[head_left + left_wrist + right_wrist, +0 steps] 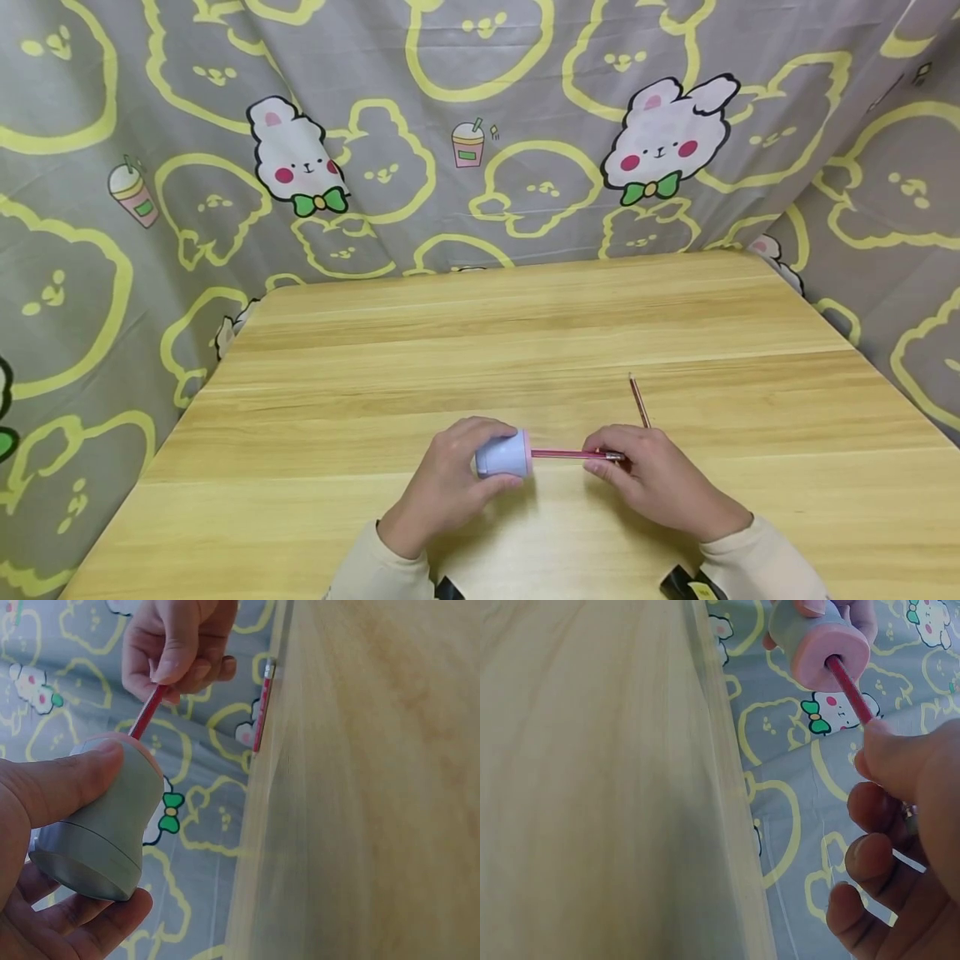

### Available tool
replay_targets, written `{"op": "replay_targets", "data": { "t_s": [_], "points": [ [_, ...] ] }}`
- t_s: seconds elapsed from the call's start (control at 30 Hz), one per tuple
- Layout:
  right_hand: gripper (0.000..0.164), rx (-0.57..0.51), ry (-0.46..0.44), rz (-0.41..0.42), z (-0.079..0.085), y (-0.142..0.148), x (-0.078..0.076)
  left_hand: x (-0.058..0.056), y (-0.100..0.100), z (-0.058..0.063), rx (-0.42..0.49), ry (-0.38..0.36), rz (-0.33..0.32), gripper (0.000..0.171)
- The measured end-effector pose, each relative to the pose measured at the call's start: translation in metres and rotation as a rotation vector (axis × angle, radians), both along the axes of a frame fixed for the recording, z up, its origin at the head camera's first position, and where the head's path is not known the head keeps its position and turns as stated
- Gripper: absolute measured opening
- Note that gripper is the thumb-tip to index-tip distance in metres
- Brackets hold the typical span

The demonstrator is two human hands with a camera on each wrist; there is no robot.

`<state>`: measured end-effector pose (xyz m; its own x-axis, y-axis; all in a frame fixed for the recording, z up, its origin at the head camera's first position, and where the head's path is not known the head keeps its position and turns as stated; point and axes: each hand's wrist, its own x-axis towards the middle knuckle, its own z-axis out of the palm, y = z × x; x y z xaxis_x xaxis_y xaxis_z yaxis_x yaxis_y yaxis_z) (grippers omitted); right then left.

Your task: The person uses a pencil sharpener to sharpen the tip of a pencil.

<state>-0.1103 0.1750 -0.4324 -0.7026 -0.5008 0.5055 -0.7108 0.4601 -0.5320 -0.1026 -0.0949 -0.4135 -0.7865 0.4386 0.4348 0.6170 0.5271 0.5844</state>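
My left hand (448, 477) grips a light blue pencil sharpener (504, 457) lying sideways, thumb on one side and fingers on the other. Its pink end (808, 658) faces right and has a round hole. A red pencil (562, 454) sticks into that hole. My right hand (656, 477) pinches the pencil near its eraser end between thumb and fingers. The pencil's tip is hidden inside the sharpener. Beyond the right hand, a second red pencil (640, 402) lies on the table, partly covered by that hand in the head view.
Both hands are over a wood-grain table (375, 375). A grey curtain (525, 92) with yellow outlines and white cartoon animals hangs behind the table and along its sides. Dark straps with black pieces (678, 582) show near the sleeves at the bottom.
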Motion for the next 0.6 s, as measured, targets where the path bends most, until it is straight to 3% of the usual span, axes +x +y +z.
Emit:
{"op": "replay_targets", "data": {
  "t_s": [0.17,0.43,0.6],
  "points": [
    [0.008,-0.003,0.007,0.002,-0.0002,-0.0005,-0.0005,-0.0002,0.0001,0.0,0.009,0.006,-0.012,0.046],
    [0.018,0.056,0.051,0.004,0.0004,-0.0013,-0.0022,-0.0008,-0.0001,-0.0007,0.009,0.003,-0.019,0.047],
    [0.011,0.049,-0.003,0.011,0.0001,-0.0011,-0.0015,-0.0004,-0.0003,-0.0011,0.004,-0.003,-0.014,0.047]
  ]
}}
